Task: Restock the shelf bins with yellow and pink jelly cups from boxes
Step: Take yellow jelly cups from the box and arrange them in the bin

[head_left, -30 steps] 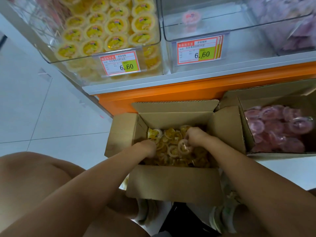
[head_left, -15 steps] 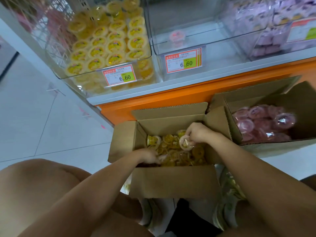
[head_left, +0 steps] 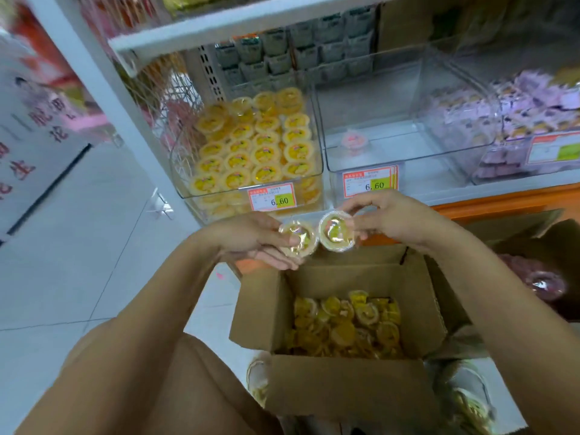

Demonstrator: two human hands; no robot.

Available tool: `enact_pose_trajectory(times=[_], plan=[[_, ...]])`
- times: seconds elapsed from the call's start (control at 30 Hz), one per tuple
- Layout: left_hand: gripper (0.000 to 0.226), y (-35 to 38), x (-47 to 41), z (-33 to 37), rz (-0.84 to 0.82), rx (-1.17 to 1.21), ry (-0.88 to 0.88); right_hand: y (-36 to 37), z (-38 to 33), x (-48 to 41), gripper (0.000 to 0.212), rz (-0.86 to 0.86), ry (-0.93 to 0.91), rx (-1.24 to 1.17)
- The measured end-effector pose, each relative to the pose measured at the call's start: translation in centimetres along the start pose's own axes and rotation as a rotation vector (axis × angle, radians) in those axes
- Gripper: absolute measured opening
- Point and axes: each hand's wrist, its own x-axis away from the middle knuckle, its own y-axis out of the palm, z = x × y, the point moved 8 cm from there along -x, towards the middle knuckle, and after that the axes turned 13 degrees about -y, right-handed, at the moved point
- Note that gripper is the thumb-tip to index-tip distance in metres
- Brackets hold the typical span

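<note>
My left hand (head_left: 251,238) grips a yellow jelly cup (head_left: 297,239), and my right hand (head_left: 389,215) grips a second yellow jelly cup (head_left: 336,231); the two cups touch side by side above the open cardboard box (head_left: 339,387) of loose yellow cups (head_left: 345,324). Both hands hover just below the clear left bin (head_left: 251,142), which holds several rows of yellow cups. The clear middle bin (head_left: 370,120) holds a single pink cup (head_left: 354,140). At the right edge, a second box with pink cups (head_left: 543,282) is partly hidden behind my right arm.
Price tags (head_left: 271,196) reading 6.60 hang on both bin fronts. A third bin (head_left: 518,127) of purple-wrapped sweets sits at the right. The orange shelf base (head_left: 502,204) runs behind the boxes. White floor tiles (head_left: 78,230) spread to the left; my knee fills the lower left.
Both hands have risen out of the yellow box, each with one cup, up to the front of the bins. The view has tilted upward.
</note>
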Motion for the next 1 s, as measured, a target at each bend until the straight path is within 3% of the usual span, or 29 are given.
enact_pose_trajectory(times=[0.17, 0.27, 0.4, 0.6, 0.7, 0.8, 0.9, 1.0], plan=[[0.015, -5.1, 4.5, 4.3, 0.159, 0.196, 0.247, 0.1, -6.4, -2.2, 0.017, 0.12, -0.151, -0.145], [0.019, -7.6, 3.6, 5.5, 0.249, 0.241, 0.255, -1.0, -8.1, -5.3, 0.014, 0.258, -0.162, -0.018], [0.018, -11.4, 1.3, 6.7, 0.354, 0.476, 0.275, -1.8, -9.6, -10.1, 0.018, 0.367, -0.171, 0.074], [0.005, -15.8, -0.7, 7.8, 0.336, 0.679, 0.26, -3.5, -11.3, -17.5, 0.015, 0.442, -0.167, 0.248], [0.012, -17.7, -1.2, 8.5, 0.383, 0.701, 0.258, -3.0, -10.7, -21.1, 0.026, 0.406, -0.106, 0.34], [0.019, -18.9, -1.6, 9.3, 0.475, 0.629, 0.237, -2.2, -8.8, -23.8, 0.004, 0.396, 0.065, 0.45], [0.022, -20.0, -2.3, 9.6, 0.54, 0.598, 0.236, -1.5, -7.6, -25.6, 0.011, 0.402, 0.164, 0.55], [0.02, -20.0, -3.1, 9.5, 0.448, 0.667, 0.214, -1.4, -5.4, -26.9, 0.027, 0.377, 0.259, 0.581]])
